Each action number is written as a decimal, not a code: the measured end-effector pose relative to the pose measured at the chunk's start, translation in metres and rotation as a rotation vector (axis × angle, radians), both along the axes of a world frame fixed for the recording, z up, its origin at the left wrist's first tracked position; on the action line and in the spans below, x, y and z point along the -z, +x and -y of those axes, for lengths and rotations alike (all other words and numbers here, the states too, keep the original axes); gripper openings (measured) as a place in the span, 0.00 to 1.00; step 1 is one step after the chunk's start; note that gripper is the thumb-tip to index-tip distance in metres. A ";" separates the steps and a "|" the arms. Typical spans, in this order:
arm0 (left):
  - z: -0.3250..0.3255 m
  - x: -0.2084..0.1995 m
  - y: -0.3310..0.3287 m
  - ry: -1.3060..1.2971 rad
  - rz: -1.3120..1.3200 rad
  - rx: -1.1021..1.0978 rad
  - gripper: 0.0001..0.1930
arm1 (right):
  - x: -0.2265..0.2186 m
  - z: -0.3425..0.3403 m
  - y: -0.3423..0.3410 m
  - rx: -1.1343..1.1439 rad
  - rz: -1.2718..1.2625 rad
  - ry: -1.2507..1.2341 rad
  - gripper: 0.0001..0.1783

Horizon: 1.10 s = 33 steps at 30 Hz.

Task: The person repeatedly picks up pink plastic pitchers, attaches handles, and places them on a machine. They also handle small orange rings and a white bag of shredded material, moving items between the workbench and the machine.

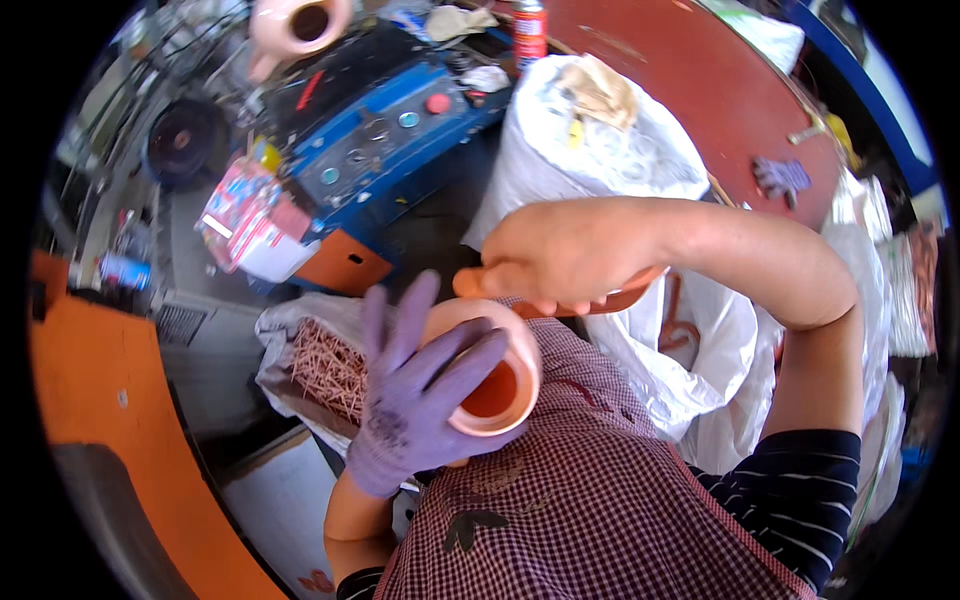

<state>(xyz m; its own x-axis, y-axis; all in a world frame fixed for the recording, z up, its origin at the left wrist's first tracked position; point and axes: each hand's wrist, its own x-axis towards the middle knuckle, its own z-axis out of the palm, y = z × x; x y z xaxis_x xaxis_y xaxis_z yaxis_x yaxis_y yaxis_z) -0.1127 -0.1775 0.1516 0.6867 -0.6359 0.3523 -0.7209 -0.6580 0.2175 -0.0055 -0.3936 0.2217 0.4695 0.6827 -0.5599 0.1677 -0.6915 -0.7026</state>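
Observation:
My left hand [415, 400], in a purple knit glove, is spread around a pale pink hollow vessel [525, 360] and holds it in front of my apron. The vessel's round mouth faces up and shows an orange inside. My bare right hand [560, 255] is closed around an orange-brown long piece [625, 300] just beyond the vessel's rim. The hand hides most of that piece, so I cannot tell its kind or whether it joins the vessel.
A sack of thin pink strips [325, 370] stands at left, and a white sack of scraps [510, 150] ahead. Beyond is a blue control panel [375, 140] with another pink vessel [265, 35] behind it. A purple glove [782, 178] lies on the red table [640, 60].

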 end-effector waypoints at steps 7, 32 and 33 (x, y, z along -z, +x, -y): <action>-0.007 0.004 -0.006 -0.292 -0.080 -0.010 0.39 | -0.003 -0.042 -0.004 -0.135 -0.096 0.065 0.17; -0.062 0.028 -0.033 -0.877 -0.009 -0.702 0.53 | 0.044 -0.055 0.055 0.830 0.106 0.894 0.21; -0.060 0.031 -0.037 -0.856 -0.004 -0.738 0.53 | 0.048 -0.063 0.055 0.863 -0.070 0.995 0.22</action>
<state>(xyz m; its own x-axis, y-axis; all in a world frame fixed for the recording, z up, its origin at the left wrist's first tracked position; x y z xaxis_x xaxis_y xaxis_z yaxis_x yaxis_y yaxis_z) -0.1497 -0.1177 0.1203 0.7968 0.3751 0.4738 -0.2157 -0.5559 0.8028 0.0497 -0.3301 0.1732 0.9494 0.3118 -0.0364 -0.1211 0.2568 -0.9588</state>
